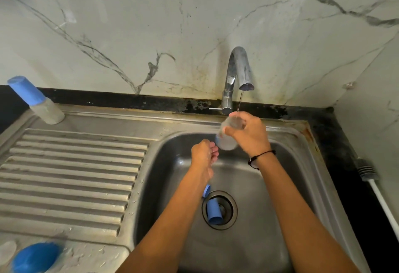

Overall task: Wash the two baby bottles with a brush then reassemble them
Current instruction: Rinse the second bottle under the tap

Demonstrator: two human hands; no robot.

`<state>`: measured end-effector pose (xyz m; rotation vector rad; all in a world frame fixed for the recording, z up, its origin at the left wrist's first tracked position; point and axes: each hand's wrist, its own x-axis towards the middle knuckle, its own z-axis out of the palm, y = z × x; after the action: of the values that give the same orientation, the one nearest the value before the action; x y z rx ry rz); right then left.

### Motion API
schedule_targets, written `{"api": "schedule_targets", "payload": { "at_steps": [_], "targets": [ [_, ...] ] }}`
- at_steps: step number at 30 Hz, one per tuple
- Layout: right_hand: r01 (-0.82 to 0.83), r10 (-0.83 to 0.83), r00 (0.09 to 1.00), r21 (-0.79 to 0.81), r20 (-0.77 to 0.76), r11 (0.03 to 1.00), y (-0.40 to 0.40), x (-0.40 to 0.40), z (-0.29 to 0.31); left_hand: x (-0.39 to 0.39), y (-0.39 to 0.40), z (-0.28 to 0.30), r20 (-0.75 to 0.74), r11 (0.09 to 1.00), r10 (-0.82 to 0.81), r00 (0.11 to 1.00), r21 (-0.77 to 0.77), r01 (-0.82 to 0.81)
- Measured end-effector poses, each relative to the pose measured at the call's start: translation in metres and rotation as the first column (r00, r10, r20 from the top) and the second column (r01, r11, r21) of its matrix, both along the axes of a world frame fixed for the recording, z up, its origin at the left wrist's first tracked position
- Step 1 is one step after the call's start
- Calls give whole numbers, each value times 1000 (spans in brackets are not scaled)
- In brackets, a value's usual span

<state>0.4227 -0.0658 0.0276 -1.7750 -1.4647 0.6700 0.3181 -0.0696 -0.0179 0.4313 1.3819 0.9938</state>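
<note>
My right hand (250,136) grips the clear bottle body (226,136) near its mouth, holding it roughly upright over the sink (302,143) with its open top just below the tap (239,72), whose thin stream runs into it. My left hand (204,154), fingers loosely curled and holding nothing, sits just beside the bottle's base, so I judge it nearer to steady the bottom. A blue cap (213,211) lies on the drain below, and the brush (375,186) rests well apart on the counter to the right.

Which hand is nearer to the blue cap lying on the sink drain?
Left. The left hand hangs over the basin just above the blue cap, its forearm passing beside it. The right hand is higher, under the tap, gripping the clear bottle.
</note>
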Motion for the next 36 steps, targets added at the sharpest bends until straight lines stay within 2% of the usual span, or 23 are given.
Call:
{"api": "schedule_targets", "payload": {
  "at_steps": [4, 9, 13, 14, 16, 17, 20, 21, 23, 24, 27, 30, 33, 34, 36],
  "targets": [
    [8, -8, 999, -2, -42, 1000, 1, 0, -2, 4, -1, 0, 14, 1000, -10, 1000, -4, 10],
    [-13, 13, 1000, 14, 3, 1000, 1, 0, 3, 7, -1, 1, 42, 1000, -18, 999, -11, 18],
    [94, -138, 980, 282, 141, 955, -7, -9, 3, 3, 0, 1, 50, 1000, -13, 999, -15, 13],
    [89, -132, 978, 250, 159, 964, -6, -11, -1, 3, 0, 1, 48, 1000, -5, 999, -10, 5],
    [46, -49, 979, 19, 196, 999, -8, -10, -8, 2, -3, 0, 39, 1000, 0, 999, -11, 0],
    [47, -45, 980, -4, 194, 999, -9, -10, -9, 1, -3, 0, 36, 1000, -3, 999, -12, 3],
    [93, -135, 979, 259, 150, 962, -9, -9, -4, -2, -1, 0, 33, 1000, 9, 999, -15, -9],
    [90, -126, 982, 236, 143, 968, -8, -9, -3, -2, -2, 0, 27, 1000, 17, 999, -20, -17],
    [45, -52, 983, 46, 177, 998, -8, -10, -6, -1, -5, 2, 22, 1000, 15, 1000, -21, -14],
    [46, -49, 979, 22, 196, 999, -9, -10, -9, -1, -6, 2, 22, 1000, 9, 1000, -20, -8],
    [80, -107, 981, 169, 159, 982, -8, -10, -10, -1, -5, 4, 21, 1000, 4, 1000, 2, -4],
    [29, -26, 977, -9, 213, 1000, -9, -9, -14, 1, -6, 5, 16, 1000, 11, 1000, 2, -11],
    [51, -81, 972, 140, 220, 989, -9, -8, -15, 1, -4, 5, 24, 1000, 4, 1000, 13, -4],
    [26, -50, 974, 112, 223, 993, -7, -7, -15, 1, -3, 5, 20, 1000, 9, 1000, 16, -9],
    [-41, 54, 967, -57, 247, 998, -8, -5, -14, 2, -5, 5, 8, 1000, 11, 1000, 15, -12]
  ]
}}
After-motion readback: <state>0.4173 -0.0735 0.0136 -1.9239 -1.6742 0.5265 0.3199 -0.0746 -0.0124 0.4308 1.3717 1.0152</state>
